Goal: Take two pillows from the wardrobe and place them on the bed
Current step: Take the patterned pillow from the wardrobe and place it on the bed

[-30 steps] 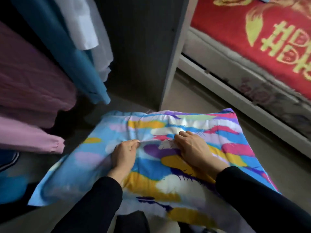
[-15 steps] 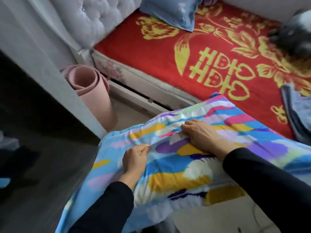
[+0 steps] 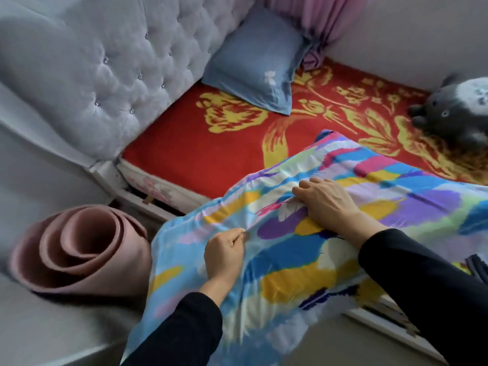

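A big pillow with a bright feather print in blue, yellow, purple and pink fills the lower middle of the view. My left hand pinches its cover near the middle. My right hand grips the fabric further right. The pillow hangs over the near edge of the bed, which has a red blanket with yellow flowers. A plain blue pillow leans against the grey tufted headboard at the far end. The wardrobe is out of view.
A rolled pink mat stands on the floor to the left of the bed frame. A grey plush toy lies at the bed's far right. Pink curtains hang behind the blue pillow. Dark folded cloth shows at the right edge.
My view has swung from the wardrobe to the bed. Both hands have carried the colourful pillow rightward and forward, from the wardrobe floor to above the bed's edge, with the same grip.
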`<state>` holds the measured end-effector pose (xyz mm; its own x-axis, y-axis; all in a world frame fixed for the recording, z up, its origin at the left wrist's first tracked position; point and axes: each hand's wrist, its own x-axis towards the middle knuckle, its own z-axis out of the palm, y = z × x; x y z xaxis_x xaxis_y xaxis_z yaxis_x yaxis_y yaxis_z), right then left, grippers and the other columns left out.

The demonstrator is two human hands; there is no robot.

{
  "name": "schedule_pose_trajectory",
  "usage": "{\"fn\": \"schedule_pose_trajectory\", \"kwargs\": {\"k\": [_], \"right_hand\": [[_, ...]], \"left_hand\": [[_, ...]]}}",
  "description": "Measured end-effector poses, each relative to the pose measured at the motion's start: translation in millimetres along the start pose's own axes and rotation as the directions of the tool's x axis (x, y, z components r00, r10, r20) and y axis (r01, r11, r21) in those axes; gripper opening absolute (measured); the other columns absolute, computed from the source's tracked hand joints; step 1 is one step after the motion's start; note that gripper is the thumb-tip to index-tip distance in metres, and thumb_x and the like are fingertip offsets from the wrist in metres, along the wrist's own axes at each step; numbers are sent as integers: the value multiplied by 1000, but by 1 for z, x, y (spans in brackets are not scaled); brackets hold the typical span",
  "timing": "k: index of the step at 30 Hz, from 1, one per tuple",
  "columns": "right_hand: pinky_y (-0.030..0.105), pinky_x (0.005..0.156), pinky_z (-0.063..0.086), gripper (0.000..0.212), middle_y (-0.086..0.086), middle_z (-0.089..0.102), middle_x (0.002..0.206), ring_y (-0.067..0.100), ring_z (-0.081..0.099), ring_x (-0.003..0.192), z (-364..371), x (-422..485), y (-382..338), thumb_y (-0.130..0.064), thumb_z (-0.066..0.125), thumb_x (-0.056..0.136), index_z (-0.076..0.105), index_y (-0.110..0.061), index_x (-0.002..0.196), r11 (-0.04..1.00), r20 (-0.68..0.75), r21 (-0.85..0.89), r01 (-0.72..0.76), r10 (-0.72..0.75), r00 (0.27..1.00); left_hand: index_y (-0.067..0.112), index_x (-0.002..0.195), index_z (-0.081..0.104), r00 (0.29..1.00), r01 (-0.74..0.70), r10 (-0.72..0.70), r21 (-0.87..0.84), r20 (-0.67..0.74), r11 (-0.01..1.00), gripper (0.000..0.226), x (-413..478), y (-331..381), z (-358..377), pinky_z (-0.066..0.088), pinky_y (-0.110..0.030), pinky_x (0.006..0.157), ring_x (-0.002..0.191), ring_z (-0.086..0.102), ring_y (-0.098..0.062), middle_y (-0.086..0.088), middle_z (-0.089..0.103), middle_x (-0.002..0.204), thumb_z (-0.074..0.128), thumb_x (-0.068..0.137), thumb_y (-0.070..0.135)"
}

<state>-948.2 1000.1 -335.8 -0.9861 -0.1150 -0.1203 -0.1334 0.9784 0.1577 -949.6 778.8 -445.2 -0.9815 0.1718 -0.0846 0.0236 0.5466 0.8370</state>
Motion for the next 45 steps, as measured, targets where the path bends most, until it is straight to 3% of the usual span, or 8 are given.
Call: {"fn": "schedule_pose_trajectory", "kwargs": {"k": [7, 15, 21, 25, 32, 36, 40, 45], "right_hand": [[42, 56, 39, 11, 13, 54, 93, 34, 59, 85, -3, 137, 60, -4, 48, 84, 50, -10, 93, 991, -55, 96, -95, 101, 993], [36, 55, 31, 14, 15, 56, 95, 36, 60, 87, 53, 305, 113, -2, 51, 82, 51, -8, 95, 977, -19, 190, -100, 105, 994], [38, 58, 36, 17, 13, 56, 98, 34, 60, 91, 112, 371, 133, -1, 48, 85, 53, -8, 99, 956, 94, 241, -169, 150, 984], [42, 57, 41, 21, 12, 54, 91, 33, 57, 85, 157, 363, 135, 4, 52, 79, 52, -10, 94, 889, 166, 316, -331, 292, 942], [44, 78, 48, 18, 6, 62, 104, 32, 55, 100, 192, 328, 106, -29, 51, 91, 61, -13, 95, 544, 318, 566, -619, 549, 773], [46, 98, 41, 52, 7, 46, 136, 29, 42, 124, 202, 298, 58, -40, 61, 84, 45, -14, 127, 273, 520, 550, -789, 628, 580], [51, 110, 28, 92, 8, 11, 157, 30, 17, 141, 211, 272, 19, -47, 66, 79, 13, -18, 147, -40, 685, 470, -882, 646, 336], [52, 112, 22, 108, 12, 3, 158, 35, 10, 142, 225, 260, -8, -45, 73, 72, -3, -28, 147, -293, 771, 428, -855, 612, 176]], "left_hand": [[15, 86, 75, 991, -42, 36, -39, -132, 998, 11, 148, 32, 3, 50, -24, 71, 81, 70, -18, -3, 77, 87, 67, 81, 20], [13, 85, 76, 984, 100, -102, -25, -149, 995, 12, 300, 28, 31, 40, -4, 57, 73, 64, -6, -4, 77, 84, 69, 81, 22], [24, 47, 42, 988, 152, -153, 120, 2, 981, 42, 356, 10, 65, 24, -18, 43, 46, 38, -12, 0, 38, 41, 65, 82, 25], [23, 74, 70, 968, 111, -166, 272, 186, 956, 11, 360, -10, 93, 41, -29, 58, 71, 58, -24, -1, 66, 67, 64, 82, 28], [25, 91, 74, 900, -101, -107, 442, 422, 891, 16, 392, -35, 111, 38, -31, 94, 115, 46, -24, -1, 63, 121, 64, 81, 31], [27, 136, 43, 913, -101, -133, 527, 387, 844, 64, 425, -57, 94, 16, -41, 114, 138, 20, -34, -11, 26, 153, 66, 78, 41], [20, 146, 17, 919, -55, -200, 612, 340, 789, 94, 457, -75, 76, 12, -51, 115, 141, 11, -41, -23, 13, 154, 71, 73, 44], [20, 147, 8, 888, 36, -325, 656, 326, 754, 113, 490, -99, 66, 15, -51, 114, 140, 18, -42, -28, 16, 152, 78, 63, 48]]}}
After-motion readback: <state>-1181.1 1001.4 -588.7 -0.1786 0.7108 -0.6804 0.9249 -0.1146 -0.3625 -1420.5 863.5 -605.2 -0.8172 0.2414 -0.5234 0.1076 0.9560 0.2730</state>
